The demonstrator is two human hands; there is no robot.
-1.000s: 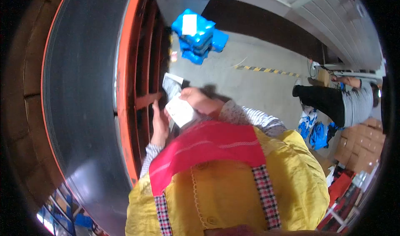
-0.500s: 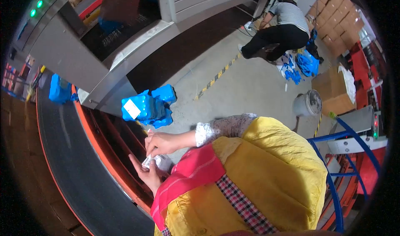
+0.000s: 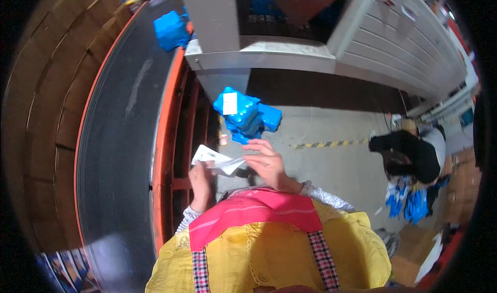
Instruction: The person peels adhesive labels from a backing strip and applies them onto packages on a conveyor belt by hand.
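Observation:
A white paper label (image 3: 213, 157) with some dark print stretches between my two hands in front of the apron. My left hand (image 3: 200, 185) is closed on its left end, thumb over the paper. At the label's folded right end, the fingers of my right hand (image 3: 268, 167) are pinched on the paper. Just beyond my hands sits a pile of blue plastic-wrapped parcels (image 3: 246, 121). A white label (image 3: 230, 103) is stuck on the top parcel.
A black conveyor belt (image 3: 121, 137) with an orange side rail (image 3: 164, 163) runs along my left. Another blue parcel (image 3: 171, 31) lies at its far end. Stacked cartons (image 3: 46, 101) line the far left. A person (image 3: 414, 150) bends over at the right, near blue plastic bags (image 3: 414, 202).
My view has swung left, so the belt shows more fully. My hands have moved apart, and the white label, bunched between them before, is now spread out.

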